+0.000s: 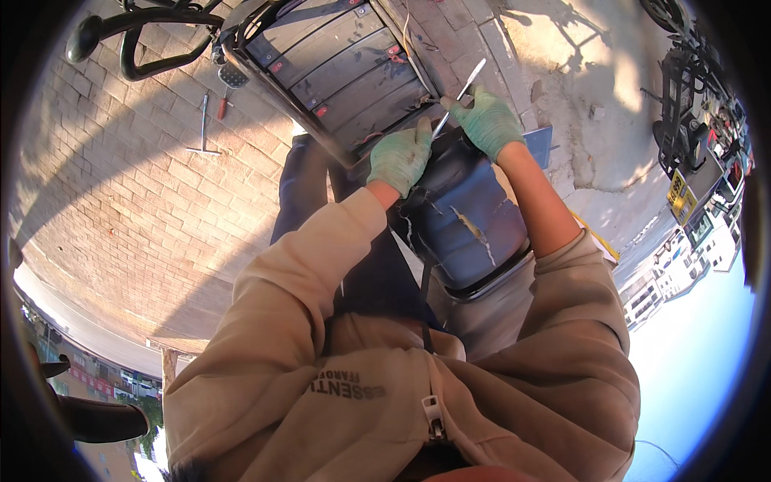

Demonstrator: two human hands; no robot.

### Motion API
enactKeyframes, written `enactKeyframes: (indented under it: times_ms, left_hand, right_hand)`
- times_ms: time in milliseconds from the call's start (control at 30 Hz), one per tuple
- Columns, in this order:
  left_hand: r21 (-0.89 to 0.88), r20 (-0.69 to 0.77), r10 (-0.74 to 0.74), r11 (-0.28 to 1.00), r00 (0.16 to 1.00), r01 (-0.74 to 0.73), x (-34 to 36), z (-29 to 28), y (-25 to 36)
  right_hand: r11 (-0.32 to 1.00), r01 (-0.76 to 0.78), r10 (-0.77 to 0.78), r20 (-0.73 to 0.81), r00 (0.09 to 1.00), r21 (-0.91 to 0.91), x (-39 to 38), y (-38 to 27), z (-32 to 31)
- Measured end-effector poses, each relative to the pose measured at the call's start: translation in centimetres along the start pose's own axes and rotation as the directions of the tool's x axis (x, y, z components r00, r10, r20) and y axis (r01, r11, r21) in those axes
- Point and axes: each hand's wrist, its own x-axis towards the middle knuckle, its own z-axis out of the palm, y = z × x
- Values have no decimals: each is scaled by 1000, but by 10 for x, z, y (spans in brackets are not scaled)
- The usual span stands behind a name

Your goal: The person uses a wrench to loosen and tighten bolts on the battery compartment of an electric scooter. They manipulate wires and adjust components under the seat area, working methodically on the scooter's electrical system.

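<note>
My left hand (399,158) in a pale green glove is closed at the lower end of a thin silvery rod (475,75), just beside the black padded seat. My right hand (490,124), also gloved, is closed on the same rod farther up, which slants to the upper right. Below my hands is the black seat (458,233), its cover torn and cracked with pale padding showing. Above it a slatted panel (337,72) with red fittings lies in a dark metal frame. What lies under my left fingertips is hidden.
A T-handled tool (205,128) and a red-handled screwdriver (223,108) lie on the brick paving (120,185) at left. Black tubular armrests (165,60) are at top left. A blue flat object (540,145) lies right of the seat. Parked vehicles (675,104) line the far right.
</note>
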Motion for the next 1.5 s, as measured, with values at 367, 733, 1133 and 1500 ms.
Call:
enactKeyframes:
  times_ms: [367,733,1133,1500]
  left_hand:
    - [-127,15,-215,968,977,215,-16,-21,-66]
    - [-157,49,-212,963,976,217,-16,-23,-85]
    - [-112,90,-221,967,971,230,-7,-22,-104]
    - [-418,50,42,908,998,-18,39,-5,-117]
  right_hand:
    - [958,-18,-77,316,945,287,75,-29,-19]
    - [522,652,-517,404,755,-550,32,-7,-32]
    - [647,731,-726,121,677,-216,32,13,-18]
    - [324,723,-840,166,517,-610,51,6,-28]
